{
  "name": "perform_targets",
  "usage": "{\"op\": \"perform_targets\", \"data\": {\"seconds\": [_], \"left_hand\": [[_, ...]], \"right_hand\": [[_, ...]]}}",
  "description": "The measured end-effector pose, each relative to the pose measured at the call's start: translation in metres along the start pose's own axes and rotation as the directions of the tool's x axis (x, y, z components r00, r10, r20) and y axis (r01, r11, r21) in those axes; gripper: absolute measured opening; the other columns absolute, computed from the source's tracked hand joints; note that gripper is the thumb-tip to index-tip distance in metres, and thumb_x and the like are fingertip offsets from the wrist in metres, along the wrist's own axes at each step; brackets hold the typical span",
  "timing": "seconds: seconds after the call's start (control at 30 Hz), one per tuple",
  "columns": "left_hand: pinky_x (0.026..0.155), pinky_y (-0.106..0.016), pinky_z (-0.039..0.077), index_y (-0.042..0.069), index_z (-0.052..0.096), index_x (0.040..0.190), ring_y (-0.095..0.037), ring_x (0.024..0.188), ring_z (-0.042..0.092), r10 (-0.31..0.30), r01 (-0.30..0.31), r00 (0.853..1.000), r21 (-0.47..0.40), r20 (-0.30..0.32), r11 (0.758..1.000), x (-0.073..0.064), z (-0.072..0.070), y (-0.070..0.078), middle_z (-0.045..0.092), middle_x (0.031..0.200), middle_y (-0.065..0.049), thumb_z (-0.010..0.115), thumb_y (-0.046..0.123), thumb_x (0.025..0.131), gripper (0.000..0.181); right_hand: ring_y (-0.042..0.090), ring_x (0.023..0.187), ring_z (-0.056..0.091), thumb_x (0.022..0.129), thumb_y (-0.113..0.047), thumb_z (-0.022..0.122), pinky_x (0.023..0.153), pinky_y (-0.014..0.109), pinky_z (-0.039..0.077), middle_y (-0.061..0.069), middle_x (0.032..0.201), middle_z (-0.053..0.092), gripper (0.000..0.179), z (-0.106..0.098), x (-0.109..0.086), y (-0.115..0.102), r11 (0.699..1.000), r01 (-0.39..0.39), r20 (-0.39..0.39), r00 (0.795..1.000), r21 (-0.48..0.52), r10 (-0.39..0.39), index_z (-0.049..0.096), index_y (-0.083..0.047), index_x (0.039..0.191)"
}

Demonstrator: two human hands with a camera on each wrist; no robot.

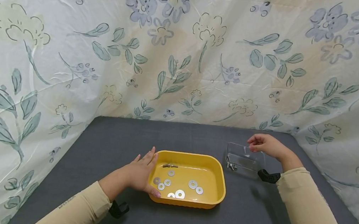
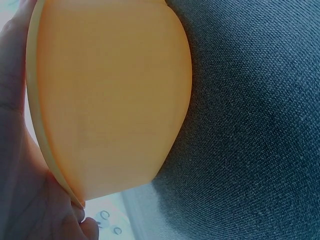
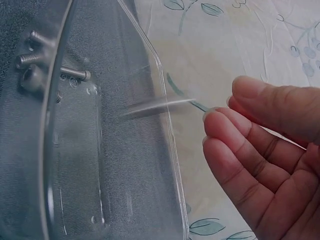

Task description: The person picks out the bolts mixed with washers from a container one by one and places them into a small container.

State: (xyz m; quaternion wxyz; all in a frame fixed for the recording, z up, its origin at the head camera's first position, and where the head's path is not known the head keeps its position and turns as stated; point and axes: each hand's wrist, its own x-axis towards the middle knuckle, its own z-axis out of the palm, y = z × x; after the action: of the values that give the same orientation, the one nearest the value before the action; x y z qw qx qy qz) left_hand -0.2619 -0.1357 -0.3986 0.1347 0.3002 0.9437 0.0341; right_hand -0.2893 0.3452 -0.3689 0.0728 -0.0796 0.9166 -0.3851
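My left hand (image 1: 140, 174) rests with spread fingers on the left end of a yellow plastic tray (image 1: 215, 180), its thumb over the near rim. In the left wrist view that hand lies along the rim of the tray (image 2: 115, 100). Several flat metal washers (image 1: 192, 184) and small screws (image 1: 170, 165) lie inside. My right hand (image 1: 267, 146) hovers over a clear plastic box (image 3: 170, 150), thumb apart from its bent fingers and nothing between them. A blurred silver streak (image 3: 155, 106), like a small piece in midair, shows between fingertips and box. Several screws (image 3: 75, 74) sit in the box.
A dark grey cloth surface (image 1: 117, 138) lies under the tray and the box. Flower-printed curtains (image 1: 176, 73) stand behind and at both sides. A black strap (image 1: 269, 176) circles the right wrist, and another black band (image 1: 119, 209) hangs at the left wrist.
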Motion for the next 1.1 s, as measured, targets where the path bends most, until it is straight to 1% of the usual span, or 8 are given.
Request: {"op": "perform_targets", "data": {"seconds": [0.13, 0.3, 0.47, 0.67, 0.77, 0.93, 1.03, 1.1], "left_hand": [[0.11, -0.05, 0.007, 0.006, 0.001, 0.147, -0.022, 0.14, -0.001, 0.002, -0.002, 1.0, -0.002, -0.003, 1.0, 0.0, 0.0, -0.001, -0.013, 0.152, -0.008, 0.051, 0.088, 0.047, 0.138], [0.11, -0.05, 0.007, 0.006, 0.001, 0.147, -0.022, 0.14, -0.001, 0.003, -0.003, 1.0, -0.002, -0.003, 1.0, 0.001, 0.0, -0.001, -0.013, 0.152, -0.008, 0.051, 0.088, 0.048, 0.138], [0.11, -0.05, 0.006, 0.006, 0.001, 0.147, -0.022, 0.14, -0.001, 0.005, -0.005, 1.0, -0.012, 0.003, 1.0, 0.0, -0.002, 0.001, -0.013, 0.152, -0.008, 0.053, 0.087, 0.049, 0.137], [0.109, -0.05, 0.006, 0.005, 0.003, 0.147, -0.024, 0.14, 0.001, 0.011, -0.011, 1.0, -0.014, -0.006, 1.0, -0.002, -0.002, 0.0, -0.012, 0.152, -0.009, 0.054, 0.086, 0.05, 0.136], [0.109, -0.051, 0.007, 0.005, 0.003, 0.147, -0.024, 0.14, 0.001, 0.019, -0.019, 1.0, -0.005, -0.011, 1.0, -0.003, -0.001, -0.001, -0.011, 0.152, -0.01, 0.054, 0.086, 0.05, 0.136], [0.109, -0.052, 0.008, 0.004, 0.004, 0.147, -0.024, 0.14, 0.001, 0.037, -0.037, 0.999, 0.008, -0.02, 0.999, -0.005, 0.0, -0.003, -0.01, 0.152, -0.01, 0.053, 0.086, 0.051, 0.136], [0.109, -0.052, 0.008, 0.004, 0.005, 0.147, -0.024, 0.14, 0.001, 0.045, -0.045, 0.999, 0.011, -0.023, 0.999, -0.006, 0.0, -0.004, -0.01, 0.152, -0.01, 0.053, 0.086, 0.051, 0.135], [0.109, -0.052, 0.008, 0.003, 0.005, 0.147, -0.024, 0.14, 0.001, 0.048, -0.048, 0.999, 0.014, -0.024, 0.999, -0.006, 0.001, -0.004, -0.01, 0.152, -0.01, 0.053, 0.086, 0.051, 0.135]], "right_hand": [[0.029, 0.09, 0.06, 0.088, -0.016, 0.061, 0.076, 0.037, 0.049, 0.014, 0.096, 0.062, 0.029, -0.002, 0.0, -0.002, 1.0, 0.0, -0.007, 1.0, -0.017, 0.0, 0.056, 0.002, 0.11], [0.033, 0.092, 0.059, 0.088, -0.016, 0.061, 0.077, 0.036, 0.048, 0.017, 0.097, 0.062, 0.029, -0.003, -0.001, -0.005, 1.0, -0.008, -0.012, 1.0, -0.015, 0.008, 0.056, 0.001, 0.11], [0.029, 0.091, 0.059, 0.088, -0.018, 0.061, 0.077, 0.036, 0.048, 0.012, 0.096, 0.062, 0.03, -0.002, -0.001, -0.008, 1.0, -0.008, -0.005, 1.0, -0.016, 0.008, 0.055, 0.001, 0.111], [0.021, 0.09, 0.06, 0.089, -0.019, 0.061, 0.082, 0.045, 0.047, 0.017, 0.101, 0.061, 0.031, 0.0, 0.0, -0.016, 1.0, 0.012, 0.0, 1.0, -0.023, -0.012, 0.055, 0.001, 0.112], [0.021, 0.089, 0.06, 0.088, -0.019, 0.061, 0.081, 0.043, 0.048, 0.018, 0.102, 0.061, 0.03, 0.003, 0.0, -0.022, 0.999, 0.023, -0.006, 1.0, -0.032, -0.023, 0.056, -0.001, 0.111], [0.027, 0.092, 0.059, 0.087, -0.021, 0.063, 0.079, 0.039, 0.05, 0.016, 0.102, 0.061, 0.029, 0.012, 0.001, -0.038, 0.998, 0.049, -0.008, 0.999, -0.049, -0.049, 0.058, -0.003, 0.109], [0.029, 0.093, 0.059, 0.087, -0.02, 0.064, 0.079, 0.037, 0.05, 0.016, 0.102, 0.061, 0.026, 0.019, 0.002, -0.048, 0.996, 0.077, 0.001, 0.997, -0.048, -0.077, 0.058, -0.004, 0.107], [0.028, 0.092, 0.059, 0.087, -0.019, 0.064, 0.079, 0.037, 0.05, 0.017, 0.102, 0.061, 0.025, 0.024, 0.003, -0.055, 0.993, 0.105, 0.007, 0.994, -0.049, -0.105, 0.059, -0.005, 0.106]]}}
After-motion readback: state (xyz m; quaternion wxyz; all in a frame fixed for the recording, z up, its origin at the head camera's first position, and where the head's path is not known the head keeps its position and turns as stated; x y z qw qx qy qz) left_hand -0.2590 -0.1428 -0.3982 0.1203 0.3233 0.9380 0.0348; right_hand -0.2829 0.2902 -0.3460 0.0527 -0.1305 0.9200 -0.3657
